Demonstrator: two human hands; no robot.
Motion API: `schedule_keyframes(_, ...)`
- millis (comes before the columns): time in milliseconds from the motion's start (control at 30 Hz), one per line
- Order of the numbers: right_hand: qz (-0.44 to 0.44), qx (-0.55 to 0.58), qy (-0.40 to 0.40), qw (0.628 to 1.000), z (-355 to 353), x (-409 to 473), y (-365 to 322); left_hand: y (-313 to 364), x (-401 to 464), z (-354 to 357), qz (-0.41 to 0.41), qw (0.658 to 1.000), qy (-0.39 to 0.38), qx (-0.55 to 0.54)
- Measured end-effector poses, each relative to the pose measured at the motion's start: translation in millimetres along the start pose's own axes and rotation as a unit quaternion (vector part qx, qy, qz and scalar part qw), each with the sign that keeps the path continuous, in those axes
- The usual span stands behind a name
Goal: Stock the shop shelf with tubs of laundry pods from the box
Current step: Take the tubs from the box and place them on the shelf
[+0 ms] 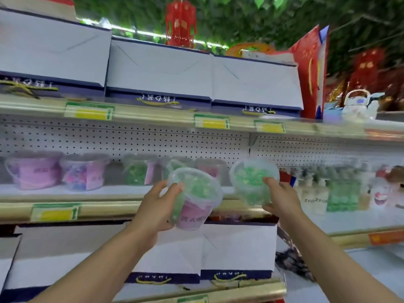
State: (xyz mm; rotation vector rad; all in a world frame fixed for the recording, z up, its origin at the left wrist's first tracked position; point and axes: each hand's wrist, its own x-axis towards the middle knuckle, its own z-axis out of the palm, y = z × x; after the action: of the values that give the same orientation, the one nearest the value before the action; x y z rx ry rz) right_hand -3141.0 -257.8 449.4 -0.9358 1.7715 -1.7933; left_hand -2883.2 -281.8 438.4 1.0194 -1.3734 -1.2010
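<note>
My left hand (153,206) grips a clear tub of green pods with a pink label (194,200), tilted toward me in front of the middle shelf (105,191). My right hand (282,200) holds a second tub of green pods (251,182), also tilted, just above the shelf's front edge. Further tubs stand on that shelf: a pink one (32,169), a pink and blue one (84,171) and green ones (140,169) behind my left hand's tub. The box is not in view.
White and navy gift boxes (159,71) fill the shelf above and the shelf below (238,248). Bottles and green packs (328,193) stand to the right on the middle shelf. A teapot (358,103) and a red bag (310,68) sit on the top right.
</note>
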Motion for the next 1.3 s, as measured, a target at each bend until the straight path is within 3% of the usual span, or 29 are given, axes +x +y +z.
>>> schedule_keyframes(267,0.025,-0.122,-0.014,0.992,22,92,-6,9,42,32,-0.012,1.0,0.027,-0.008)
schedule_keyframes(367,-0.042,-0.22,-0.005,0.974,23,108,-1,8,50,39,-0.012,0.999,0.029,-0.008)
schedule_keyframes(567,-0.134,-0.372,-0.081,0.915,24,114,18,7,62,51,-0.006,0.999,0.044,0.005)
schedule_keyframes(733,-0.169,-0.391,-0.002,0.905,35,129,22,8,67,58,-0.003,0.999,0.044,0.0)
schedule_keyframes(933,-0.136,-0.423,-0.069,0.893,49,143,21,5,74,60,-0.003,0.999,0.051,0.002)
schedule_keyframes(1033,-0.228,-0.327,-0.032,0.916,41,119,12,4,78,63,0.002,0.999,0.053,0.0)
schedule_keyframes(1100,-0.25,-0.215,-0.103,0.939,36,95,-2,4,80,70,0.003,0.999,0.046,0.001)
schedule_keyframes(1200,-0.16,-0.151,-0.25,0.943,30,75,-17,4,85,87,-0.005,1.0,0.023,-0.002)
schedule_keyframes(1300,-0.088,-0.079,-0.264,0.957,18,78,-20,5,86,105,-0.034,0.999,-0.024,-0.028)
